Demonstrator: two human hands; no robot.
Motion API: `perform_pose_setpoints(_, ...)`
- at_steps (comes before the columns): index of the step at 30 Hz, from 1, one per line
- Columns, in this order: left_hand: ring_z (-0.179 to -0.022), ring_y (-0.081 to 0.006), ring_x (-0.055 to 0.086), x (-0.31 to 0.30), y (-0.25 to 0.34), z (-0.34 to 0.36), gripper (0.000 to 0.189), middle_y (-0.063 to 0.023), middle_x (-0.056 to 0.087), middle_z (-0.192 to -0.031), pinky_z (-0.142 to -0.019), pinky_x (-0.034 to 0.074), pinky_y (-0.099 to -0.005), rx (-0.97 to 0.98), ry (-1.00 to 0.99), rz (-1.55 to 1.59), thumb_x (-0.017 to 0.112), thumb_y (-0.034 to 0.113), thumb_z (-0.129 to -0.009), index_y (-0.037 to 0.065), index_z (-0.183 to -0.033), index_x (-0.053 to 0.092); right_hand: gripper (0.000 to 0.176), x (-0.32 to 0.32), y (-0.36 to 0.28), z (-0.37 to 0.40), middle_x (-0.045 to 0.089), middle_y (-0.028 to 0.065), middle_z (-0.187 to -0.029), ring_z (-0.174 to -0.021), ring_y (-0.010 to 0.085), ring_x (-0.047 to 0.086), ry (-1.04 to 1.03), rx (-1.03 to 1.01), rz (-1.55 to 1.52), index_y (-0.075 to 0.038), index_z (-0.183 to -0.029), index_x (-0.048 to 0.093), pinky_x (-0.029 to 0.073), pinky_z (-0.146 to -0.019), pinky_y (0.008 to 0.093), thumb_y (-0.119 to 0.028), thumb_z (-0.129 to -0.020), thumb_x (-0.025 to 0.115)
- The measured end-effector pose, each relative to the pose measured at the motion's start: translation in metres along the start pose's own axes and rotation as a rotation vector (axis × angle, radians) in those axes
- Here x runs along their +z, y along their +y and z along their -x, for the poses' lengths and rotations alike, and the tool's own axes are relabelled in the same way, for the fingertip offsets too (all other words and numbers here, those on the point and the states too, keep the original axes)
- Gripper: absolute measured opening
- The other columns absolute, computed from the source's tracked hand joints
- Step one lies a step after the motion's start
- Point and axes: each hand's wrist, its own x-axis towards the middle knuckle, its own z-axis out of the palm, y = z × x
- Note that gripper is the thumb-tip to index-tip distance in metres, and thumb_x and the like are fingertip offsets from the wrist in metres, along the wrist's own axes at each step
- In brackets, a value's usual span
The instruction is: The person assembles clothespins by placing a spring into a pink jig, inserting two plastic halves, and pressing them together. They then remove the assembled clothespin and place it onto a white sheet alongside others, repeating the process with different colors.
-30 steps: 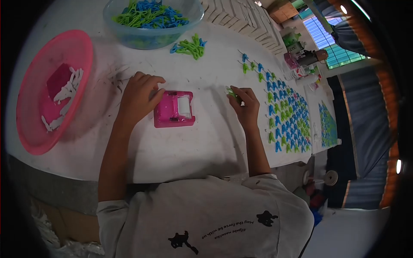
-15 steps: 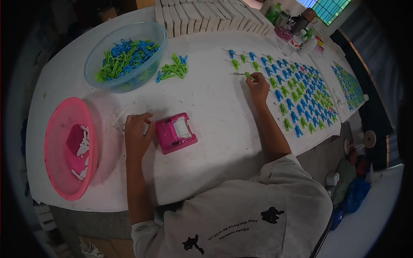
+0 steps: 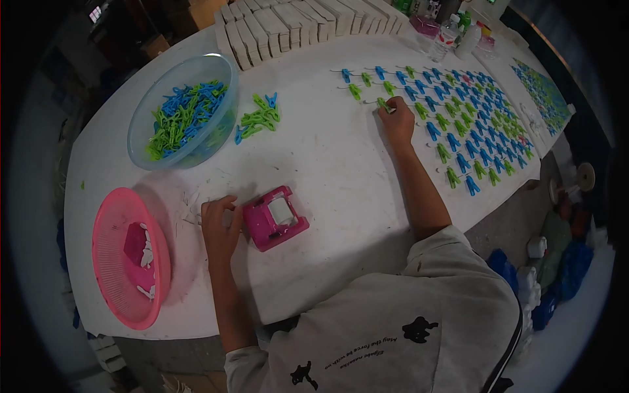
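My right hand [image 3: 398, 123] pinches a green clothes peg [image 3: 384, 105] at the near left edge of the laid-out pegs. A thin pale stick juts left from this peg. Blue and green pegs [image 3: 463, 145] lie in slanting rows beyond the hand, several with similar thin sticks. My left hand [image 3: 221, 226] rests on the table with fingers loosely bent and a gap between thumb and forefinger; I see nothing held there. Just right of it sits a pink holder [image 3: 264, 229] with a white roller [image 3: 282, 211]. Thin scraps [image 3: 190, 208] lie to its left.
A clear blue bowl [image 3: 139, 131] full of pegs stands at the left, with a small peg pile [image 3: 259, 118] beside it. Nearer is a pink basket [image 3: 108, 262] containing white pieces. White-grey blocks [image 3: 288, 29] line the back; bottles [image 3: 445, 38] stand back right.
The camera view has turned and shifted slightly, so the table things appear displaced. My right hand still holds the green clothes peg; my left hand stays beside the pink holder.
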Motion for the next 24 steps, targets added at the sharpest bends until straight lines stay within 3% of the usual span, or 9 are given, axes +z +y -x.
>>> perform_pose_setpoints(14, -0.086, -0.0204, 0.056, 0.0016, -0.0057, 0.0005, 0.024, -0.0066, 0.059, -0.088, -0.078, 0.044, -0.0327, -0.007, 0.017, -0.009, 0.070, 0.008, -0.081, 0.007, -0.105, 0.067, 0.025, -0.0016, -0.0064, -0.0007, 0.070, 0.0128, -0.092, -0.086, 0.0302, 0.065, -0.048, 0.046, 0.097, -0.006, -0.096, 0.061, 0.052, -0.073, 0.0393, -0.019, -0.079, 0.074)
perform_pose_setpoints(21, -0.090, -0.0234, 0.054, 0.0008, -0.0006, 0.0007, 0.024, -0.0083, 0.061, -0.085, -0.080, 0.044, -0.0348, -0.036, 0.014, 0.004, 0.069, 0.005, -0.080, 0.005, -0.105, 0.066, 0.033, -0.0004, 0.0006, 0.0029, 0.068, 0.0173, -0.089, -0.083, 0.0311, 0.065, -0.004, 0.011, 0.038, -0.002, -0.099, 0.062, 0.052, -0.074, 0.0389, -0.020, -0.075, 0.076)
perform_pose_setpoints(24, -0.089, -0.0234, 0.055, -0.0014, -0.0023, -0.0001, 0.025, -0.0081, 0.061, -0.086, -0.080, 0.044, -0.0348, -0.003, 0.022, -0.013, 0.069, 0.004, -0.080, 0.005, -0.105, 0.066, 0.034, -0.0034, 0.0024, 0.0065, 0.064, 0.0175, -0.087, -0.081, 0.0318, 0.063, 0.046, -0.031, 0.154, 0.000, -0.096, 0.064, 0.052, -0.074, 0.0396, -0.022, -0.074, 0.076)
